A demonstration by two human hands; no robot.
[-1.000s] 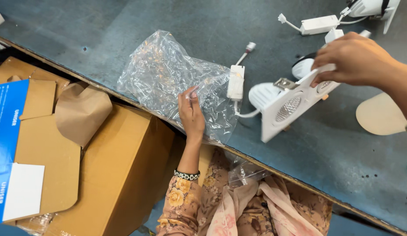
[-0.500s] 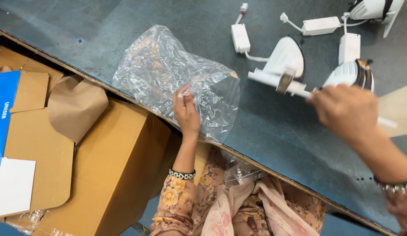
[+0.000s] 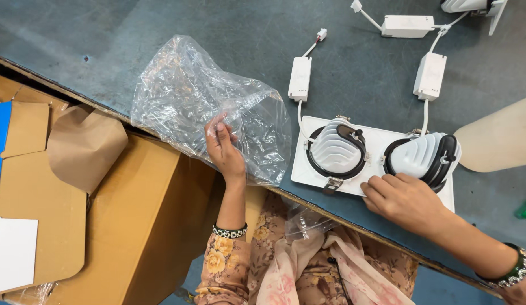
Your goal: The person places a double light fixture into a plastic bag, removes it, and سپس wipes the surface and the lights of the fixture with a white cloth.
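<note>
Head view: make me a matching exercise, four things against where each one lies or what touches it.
Things:
1. clear plastic bag
2. twin white lamp fitting
3. cardboard box
4. white driver box

Places:
A. below the bench edge, at the left
B. under the right hand
C. pinched by the left hand
D. on the bench, wired to the fitting

Pairs: 1-C, 2-B, 3-A, 4-D

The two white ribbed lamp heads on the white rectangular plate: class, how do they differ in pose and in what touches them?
The left white ribbed lamp head sits fairly level in its black ring, and no hand touches it. The right white ribbed lamp head is tilted in its ring, and the right hand rests against the white rectangular plate just below it. Both are white, ribbed, black-ringed, mounted on that plate, each with a cable leading to a white box.
</note>
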